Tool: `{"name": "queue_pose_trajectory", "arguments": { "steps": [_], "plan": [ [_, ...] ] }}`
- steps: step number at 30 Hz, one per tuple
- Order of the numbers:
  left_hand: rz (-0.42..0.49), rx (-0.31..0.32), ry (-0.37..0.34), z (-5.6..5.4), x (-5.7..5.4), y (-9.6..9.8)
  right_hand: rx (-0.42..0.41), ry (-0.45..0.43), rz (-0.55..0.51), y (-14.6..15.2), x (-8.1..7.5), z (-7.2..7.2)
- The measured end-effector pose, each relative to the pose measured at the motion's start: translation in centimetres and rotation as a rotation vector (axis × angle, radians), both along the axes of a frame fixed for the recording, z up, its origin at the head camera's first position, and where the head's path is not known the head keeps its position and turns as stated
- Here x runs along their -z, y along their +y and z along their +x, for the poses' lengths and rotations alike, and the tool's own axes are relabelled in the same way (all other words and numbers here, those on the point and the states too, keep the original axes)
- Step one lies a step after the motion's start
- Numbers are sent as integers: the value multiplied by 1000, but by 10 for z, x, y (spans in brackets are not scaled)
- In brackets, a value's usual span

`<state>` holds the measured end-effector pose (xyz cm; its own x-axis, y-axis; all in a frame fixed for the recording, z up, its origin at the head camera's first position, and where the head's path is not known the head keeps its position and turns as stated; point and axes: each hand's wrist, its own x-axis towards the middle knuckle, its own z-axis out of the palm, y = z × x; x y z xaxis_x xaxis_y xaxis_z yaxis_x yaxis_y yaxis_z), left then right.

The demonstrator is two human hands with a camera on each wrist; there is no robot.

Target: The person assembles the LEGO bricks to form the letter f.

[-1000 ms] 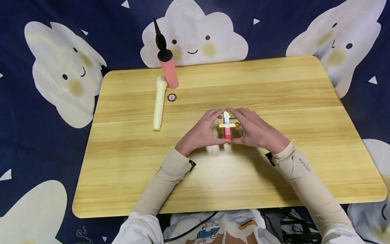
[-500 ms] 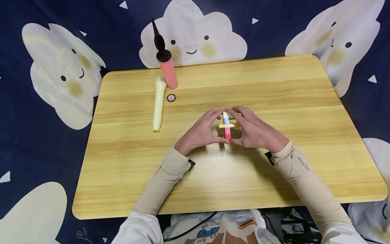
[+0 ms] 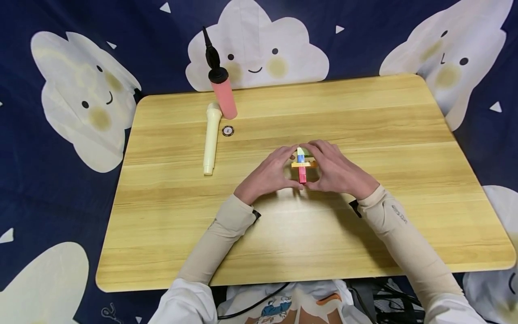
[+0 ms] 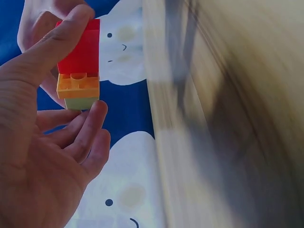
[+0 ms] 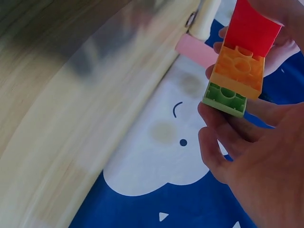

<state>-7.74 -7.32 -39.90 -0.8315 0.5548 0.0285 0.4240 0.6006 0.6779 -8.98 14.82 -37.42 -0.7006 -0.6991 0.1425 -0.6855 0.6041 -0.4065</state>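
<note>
Both hands hold a stack of toy building blocks between them over the middle of the table. Its red block [image 3: 302, 174] is at the near end, then an orange block [image 3: 298, 165] set crosswise, a blue block [image 3: 301, 159] and a green block [image 3: 306, 153] at the far end. My left hand [image 3: 265, 174] has its thumb at the red end and fingertips by the green end. From the other side, my right hand [image 3: 341, 172] pinches the stack the same way. The right wrist view shows the hollow undersides of the orange block [image 5: 237, 71] and green block [image 5: 225, 99].
At the back left of the wooden table [image 3: 162, 216] stands a pink hand pump [image 3: 225, 100] with a black nozzle. Beside it lie a cream microphone-shaped object [image 3: 211, 139] and a dark-rimmed round chip [image 3: 228, 131]. A navy cloud-patterned cloth [image 3: 360, 40] hangs behind.
Both hands stay around the block stack. The near red end has shifted slightly away from the body, and the left thumb tip has edged a little to the left.
</note>
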Motion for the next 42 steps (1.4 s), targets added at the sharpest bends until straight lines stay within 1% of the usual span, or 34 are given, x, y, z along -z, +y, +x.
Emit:
{"name": "queue_pose_trajectory", "arguments": {
  "steps": [4, 9, 11, 16, 20, 23, 32, 38, 42],
  "plan": [
    [-46, 14, 17, -3, -1, 0, 19, -23, 3, 0, 1, -3],
    [-75, 41, 87, -7, -1, -1, 23, -40, 13, 1, 2, -7],
    [-82, 45, 104, -9, 0, -1, 16, -39, 14, 1, 3, -9],
    [-84, 39, 117, -14, 1, -2, 6, -45, 14, -1, 2, -16],
    [-55, 28, 119, -18, 2, -3, 10, -62, 15, -2, 1, -22],
    [-50, 17, 108, -21, 3, -4, 8, -80, 14, -3, 2, -26],
    [-90, 9, 107, -32, 8, -7, 29, -112, 0, -7, 11, -36],
    [-129, 5, 65, -42, 11, -3, 60, -149, 19, -8, 16, -44],
    [-143, 6, 34, -46, 14, -3, 59, -153, 20, -8, 20, -48]
  ]
}}
